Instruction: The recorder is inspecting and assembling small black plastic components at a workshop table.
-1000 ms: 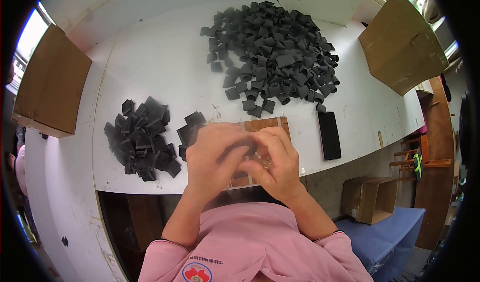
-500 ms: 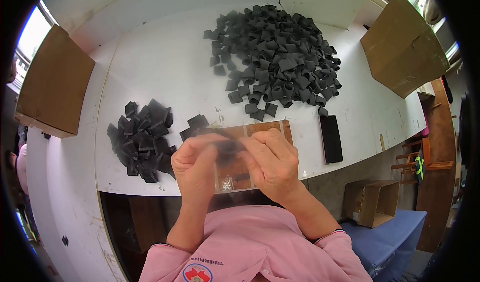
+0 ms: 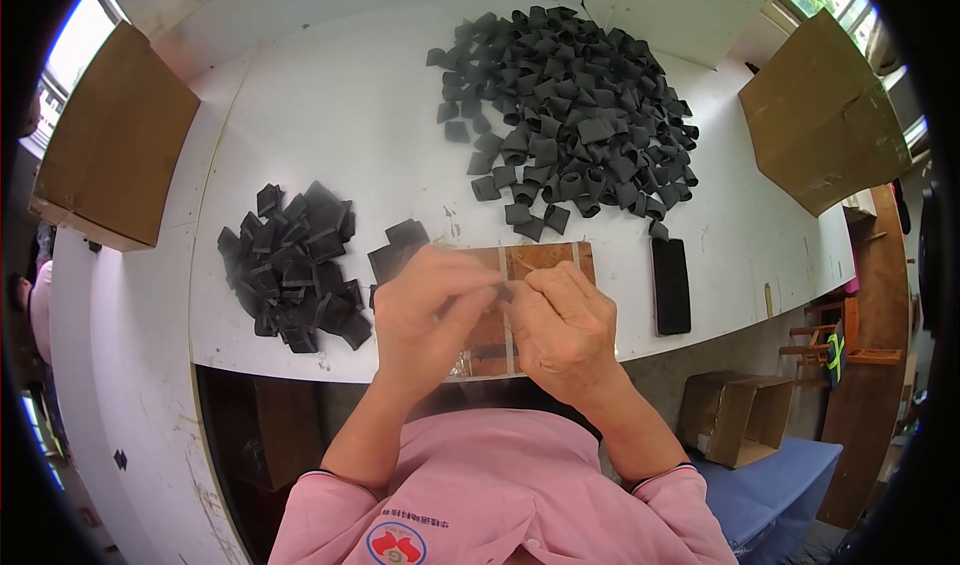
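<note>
My left hand point(image 3: 425, 310) and my right hand point(image 3: 562, 323) meet over a brown board point(image 3: 490, 357) at the table's near edge. Pinched between their fingertips is a small black fabric piece point(image 3: 504, 292), mostly covered by the fingers. Both hands are closed, the left one slightly blurred. Just beyond my left hand lie a few flat black pieces point(image 3: 405, 235). Further left sits a heap of flat, folded black pieces point(image 3: 295, 265). A large pile of black tube-shaped fabric pieces point(image 3: 575, 105) spreads across the far middle of the table.
A black phone point(image 3: 671, 287) lies right of the board. Cardboard boxes stand at the left point(image 3: 120, 145) and right point(image 3: 825, 115) of the white table point(image 3: 330, 115). Below the right edge, an open carton point(image 3: 735, 420) rests on a blue-covered surface point(image 3: 780, 495).
My fingertips have come closer together, and the black piece, a dark blur before, now shows only as a small bit between them. The whole view has shifted slightly.
</note>
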Demonstrator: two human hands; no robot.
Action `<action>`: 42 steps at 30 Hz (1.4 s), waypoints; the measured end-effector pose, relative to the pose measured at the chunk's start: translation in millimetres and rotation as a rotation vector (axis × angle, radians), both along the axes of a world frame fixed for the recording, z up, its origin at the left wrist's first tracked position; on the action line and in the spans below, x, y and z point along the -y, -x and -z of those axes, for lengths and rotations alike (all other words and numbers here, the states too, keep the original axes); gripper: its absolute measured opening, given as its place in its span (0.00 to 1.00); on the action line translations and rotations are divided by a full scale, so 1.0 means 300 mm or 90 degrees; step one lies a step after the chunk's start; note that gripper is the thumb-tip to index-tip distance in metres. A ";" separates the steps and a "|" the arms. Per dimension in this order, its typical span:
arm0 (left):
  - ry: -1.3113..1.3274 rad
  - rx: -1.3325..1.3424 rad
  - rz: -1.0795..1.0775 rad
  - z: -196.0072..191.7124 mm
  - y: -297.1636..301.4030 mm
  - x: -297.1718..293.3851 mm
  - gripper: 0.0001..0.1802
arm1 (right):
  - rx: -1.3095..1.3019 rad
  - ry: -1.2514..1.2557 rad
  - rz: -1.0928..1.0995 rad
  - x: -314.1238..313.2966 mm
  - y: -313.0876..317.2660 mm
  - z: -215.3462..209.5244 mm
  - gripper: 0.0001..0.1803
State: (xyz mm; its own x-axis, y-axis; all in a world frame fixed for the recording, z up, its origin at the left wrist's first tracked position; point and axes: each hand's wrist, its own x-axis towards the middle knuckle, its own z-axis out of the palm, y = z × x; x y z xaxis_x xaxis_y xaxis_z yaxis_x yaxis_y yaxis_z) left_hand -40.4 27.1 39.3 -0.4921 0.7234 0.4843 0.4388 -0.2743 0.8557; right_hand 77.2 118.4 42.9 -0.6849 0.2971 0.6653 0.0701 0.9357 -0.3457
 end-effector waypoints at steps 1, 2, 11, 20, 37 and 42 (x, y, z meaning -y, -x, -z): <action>0.002 0.003 -0.008 0.018 -0.001 0.001 0.04 | -0.003 -0.015 0.004 0.004 0.003 0.001 0.08; -0.031 0.016 -0.010 0.036 -0.001 0.002 0.04 | -0.007 -0.029 0.006 0.007 0.007 0.002 0.07; -0.079 -0.022 -0.080 0.059 -0.031 -0.005 0.05 | 0.023 -0.002 -0.010 0.007 0.012 -0.018 0.07; 0.304 -0.182 -0.504 0.442 0.308 -0.045 0.11 | -0.114 0.505 0.104 -0.196 0.065 -0.086 0.11; 0.318 0.190 0.198 0.144 0.109 0.069 0.04 | 0.088 0.681 -0.005 0.119 -0.063 0.116 0.13; 0.159 0.489 0.057 0.159 -0.051 0.080 0.09 | 0.008 1.078 -0.051 0.103 -0.080 0.174 0.10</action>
